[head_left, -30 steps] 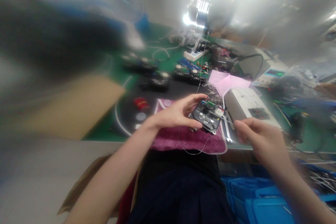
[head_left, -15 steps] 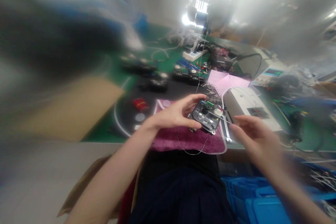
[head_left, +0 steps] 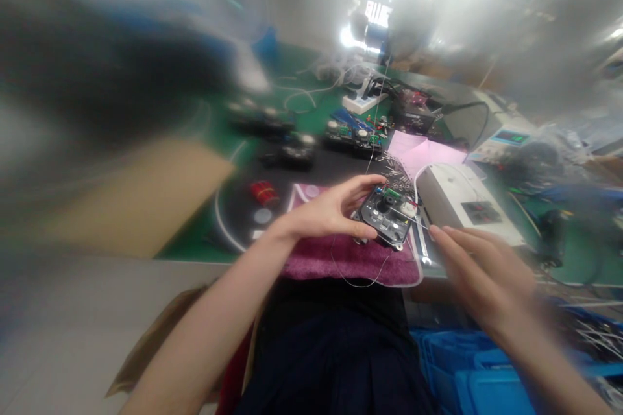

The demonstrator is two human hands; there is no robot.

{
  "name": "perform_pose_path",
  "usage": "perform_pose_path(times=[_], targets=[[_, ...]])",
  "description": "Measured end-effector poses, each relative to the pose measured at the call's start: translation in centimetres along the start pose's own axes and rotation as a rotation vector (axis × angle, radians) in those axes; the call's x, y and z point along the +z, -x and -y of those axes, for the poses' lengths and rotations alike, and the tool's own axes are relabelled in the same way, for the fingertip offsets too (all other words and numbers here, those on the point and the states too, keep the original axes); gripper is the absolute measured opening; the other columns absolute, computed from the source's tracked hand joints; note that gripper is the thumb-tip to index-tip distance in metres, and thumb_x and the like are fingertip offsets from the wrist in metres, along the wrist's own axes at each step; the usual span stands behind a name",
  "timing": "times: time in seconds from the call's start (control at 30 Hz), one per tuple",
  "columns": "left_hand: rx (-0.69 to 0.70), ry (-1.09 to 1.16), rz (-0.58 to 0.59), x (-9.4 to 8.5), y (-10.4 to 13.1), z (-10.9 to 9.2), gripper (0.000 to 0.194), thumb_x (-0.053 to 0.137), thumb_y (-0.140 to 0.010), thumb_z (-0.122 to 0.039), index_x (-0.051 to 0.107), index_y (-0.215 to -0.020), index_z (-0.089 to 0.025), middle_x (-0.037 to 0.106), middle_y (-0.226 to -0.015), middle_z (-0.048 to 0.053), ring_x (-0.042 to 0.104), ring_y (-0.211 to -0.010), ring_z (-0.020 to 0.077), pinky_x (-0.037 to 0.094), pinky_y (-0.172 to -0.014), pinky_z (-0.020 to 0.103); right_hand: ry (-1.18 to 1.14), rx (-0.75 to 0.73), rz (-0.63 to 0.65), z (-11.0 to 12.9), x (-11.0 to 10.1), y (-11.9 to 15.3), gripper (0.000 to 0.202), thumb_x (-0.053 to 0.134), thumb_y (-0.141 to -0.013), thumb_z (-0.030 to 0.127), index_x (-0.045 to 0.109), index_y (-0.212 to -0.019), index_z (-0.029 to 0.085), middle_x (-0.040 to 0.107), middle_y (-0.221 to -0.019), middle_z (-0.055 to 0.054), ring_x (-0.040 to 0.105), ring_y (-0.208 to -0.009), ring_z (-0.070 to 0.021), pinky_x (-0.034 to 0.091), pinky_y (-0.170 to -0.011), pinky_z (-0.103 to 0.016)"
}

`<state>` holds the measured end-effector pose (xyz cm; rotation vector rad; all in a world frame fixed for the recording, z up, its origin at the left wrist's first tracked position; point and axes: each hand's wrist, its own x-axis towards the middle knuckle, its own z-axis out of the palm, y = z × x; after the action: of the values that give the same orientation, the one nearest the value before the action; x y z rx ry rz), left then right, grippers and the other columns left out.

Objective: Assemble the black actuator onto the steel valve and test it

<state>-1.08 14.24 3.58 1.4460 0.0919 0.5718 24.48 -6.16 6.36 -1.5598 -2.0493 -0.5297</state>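
Note:
My left hand [head_left: 335,211] grips a black square circuit-board unit [head_left: 385,219] by its left side, thumb at the near edge and fingers at the far edge. A green terminal block and a white connector show on top of the unit. A thin metal rod [head_left: 411,217] runs from the middle of the unit to the fingertips of my right hand [head_left: 479,266], which are closed at its outer end. Beneath the unit lies a purple cloth [head_left: 335,262] with a pale border. A metal wrench [head_left: 423,246] rests just right of the unit.
Loose screws [head_left: 396,168] lie beyond the unit near pink paper [head_left: 423,152]. A white box [head_left: 467,204] stands to the right. Similar circuit units [head_left: 353,136], a red bundle [head_left: 264,193] and a power strip [head_left: 363,102] occupy the bench. Blue bins [head_left: 491,369] sit below right.
My right hand has shifted slightly right and down, its fingers now straighter and closer together at the rod's end. My left hand keeps its grip on the circuit-board unit.

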Motion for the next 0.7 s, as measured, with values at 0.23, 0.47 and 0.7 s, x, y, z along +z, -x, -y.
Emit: perform_pose_path(times=[0.23,0.47,0.7], targets=[[0.004,-0.005,-0.001,-0.1,0.1,0.2,0.095,0.092,-0.071,-0.016,0.048,-0.154,-0.03,0.04,-0.168,0.011,0.036,-0.158,0.0284,0.027,-0.133,0.046,0.005,-0.095,0.087,-0.7,-0.3,-0.6,0.036,0.06,-0.097,0.015,0.079,-0.126,0.025,0.08,-0.112,-0.011,0.077,-0.096,-0.026,0.059,-0.08,-0.033],[-0.009,0.002,-0.004,-0.1,0.0,0.2,0.095,0.092,-0.07,-0.017,0.049,-0.154,-0.03,0.041,-0.167,0.011,0.036,-0.158,0.0299,0.027,-0.132,0.048,-0.118,0.167,0.078,0.1,0.3,-1.4,0.023,0.065,-0.097,0.019,0.082,-0.109,0.027,0.074,-0.091,-0.005,0.067,-0.071,-0.0149,0.048,-0.061,-0.025],[-0.006,0.018,0.015,-0.1,0.0,0.2,0.094,0.091,-0.072,-0.016,0.047,-0.155,-0.03,0.04,-0.167,0.011,0.035,-0.159,0.0292,0.03,-0.131,0.047,-0.298,0.305,0.129,1.1,-0.5,-3.5,0.013,0.069,-0.097,0.027,0.081,-0.098,0.025,0.067,-0.08,-0.001,0.063,-0.066,-0.0135,0.046,-0.058,-0.026]])
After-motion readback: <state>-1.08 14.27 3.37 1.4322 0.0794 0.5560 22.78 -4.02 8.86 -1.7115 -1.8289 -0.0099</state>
